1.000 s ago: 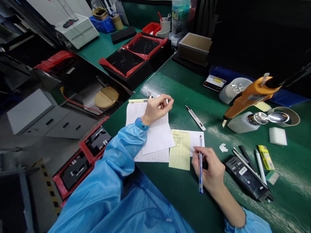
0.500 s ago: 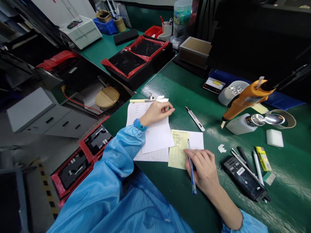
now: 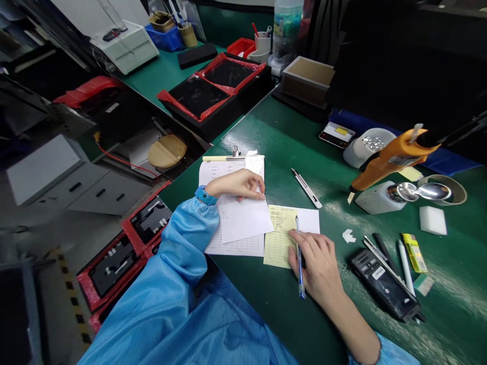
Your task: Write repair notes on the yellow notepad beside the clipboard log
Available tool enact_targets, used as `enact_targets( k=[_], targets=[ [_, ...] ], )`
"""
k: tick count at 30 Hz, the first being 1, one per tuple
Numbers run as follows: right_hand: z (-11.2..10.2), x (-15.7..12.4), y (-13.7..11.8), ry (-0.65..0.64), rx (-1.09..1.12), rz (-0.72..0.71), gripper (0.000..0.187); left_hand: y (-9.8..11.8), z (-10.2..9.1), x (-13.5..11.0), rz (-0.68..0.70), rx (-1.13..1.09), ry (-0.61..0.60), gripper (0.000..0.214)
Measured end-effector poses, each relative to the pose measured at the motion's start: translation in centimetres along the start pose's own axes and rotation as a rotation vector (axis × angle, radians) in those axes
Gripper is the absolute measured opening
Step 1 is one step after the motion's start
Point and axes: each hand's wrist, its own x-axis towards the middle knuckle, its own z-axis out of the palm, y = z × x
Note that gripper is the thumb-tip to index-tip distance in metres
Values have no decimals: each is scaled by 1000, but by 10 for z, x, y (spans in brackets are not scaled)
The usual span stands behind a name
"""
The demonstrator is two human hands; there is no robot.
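Note:
My left hand, a blue watch at its wrist, is over a clipboard with printed forms. Its fingers are curled, thumb and fingertips closing at the upper right edge of a white slip of paper; the exact contact is partly hidden. My right hand holds a blue ballpoint pen loosely between its fingers. That hand rests on a yellow lined note sheet with handwriting. Under the note lies a white sheet.
A utility knife lies beyond the papers. To the right are a black handheld device, a yellow pack, a white bottle and an orange glue gun. Red-edged black trays stand at the back left.
My left hand has come down and left, away from the crumpled white tissue, to the slip's upper edge. My right hand stays on the note, with the pen slightly shifted.

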Motion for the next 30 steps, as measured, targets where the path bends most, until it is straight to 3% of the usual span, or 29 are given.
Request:
enact_targets(
  k=[7,14,22,30],
  targets=[
    [-1,2,-1,-6,-38,-3,31,-8,1,4,13,-3,-43,26],
    [1,0,-1,12,-44,21,28,0,-1,0,19,-8,-51,27],
    [1,2,-1,47,-53,8,27,1,-11,0,185,46,-66,27],
    [1,0,4,94,81,81,34,2,-11,-4,53,-204,-147,53]
  ],
)
